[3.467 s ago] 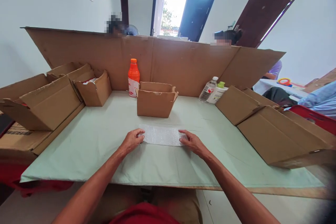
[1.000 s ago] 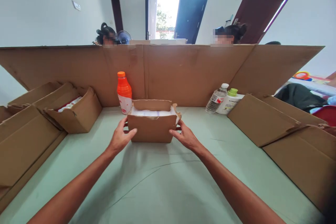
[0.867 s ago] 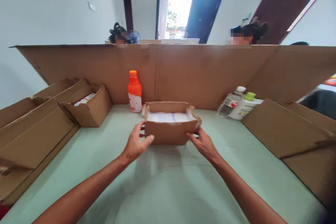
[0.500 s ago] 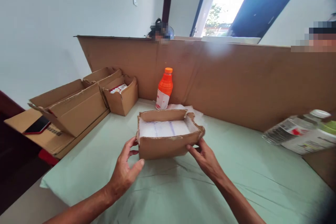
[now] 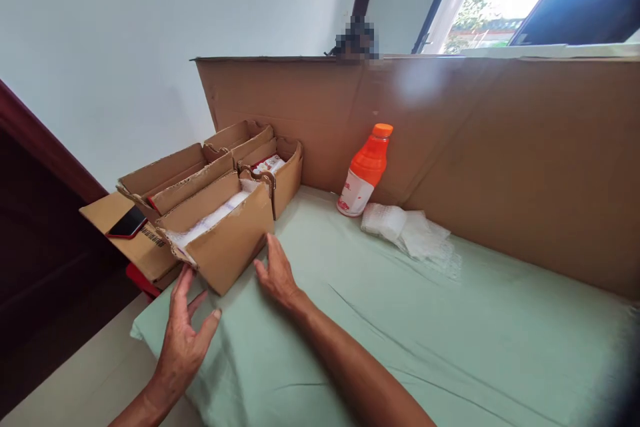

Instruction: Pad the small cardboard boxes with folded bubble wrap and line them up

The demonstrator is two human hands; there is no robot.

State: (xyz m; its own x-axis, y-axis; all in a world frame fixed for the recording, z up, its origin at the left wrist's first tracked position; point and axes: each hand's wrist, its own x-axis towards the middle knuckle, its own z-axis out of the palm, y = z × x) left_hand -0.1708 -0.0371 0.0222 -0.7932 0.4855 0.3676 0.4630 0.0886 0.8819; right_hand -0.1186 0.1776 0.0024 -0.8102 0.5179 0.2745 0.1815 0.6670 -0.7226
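A cardboard box (image 5: 235,243) lined with white padding, with pale stuff inside, stands at the left of the green-covered table, alongside other cardboard boxes. My left hand (image 5: 185,330) is at its near left corner, thumb and fingers apart, with fingertips at the box edge. By the lower right part of its long wall is my right hand (image 5: 277,275), fingers stretched and the tips at or just off the cardboard. Neither hand is wrapped round the box. Behind it stand a long open box (image 5: 190,177) and a smaller box (image 5: 289,180) with red and white packets inside.
An orange-capped bottle (image 5: 365,170) stands before a tall cardboard panel (image 5: 450,127). Folded clear bubble wrap (image 5: 407,230) lies beside it. At the left, a phone (image 5: 127,222) rests on a cardboard flap (image 5: 103,213). Behind the panel, a person's head shows, blurred.
The padded box has gone from the table's middle to the left, beside the other boxes, and both hands moved with it. The view has turned left; the bubble wrap behind is now uncovered.
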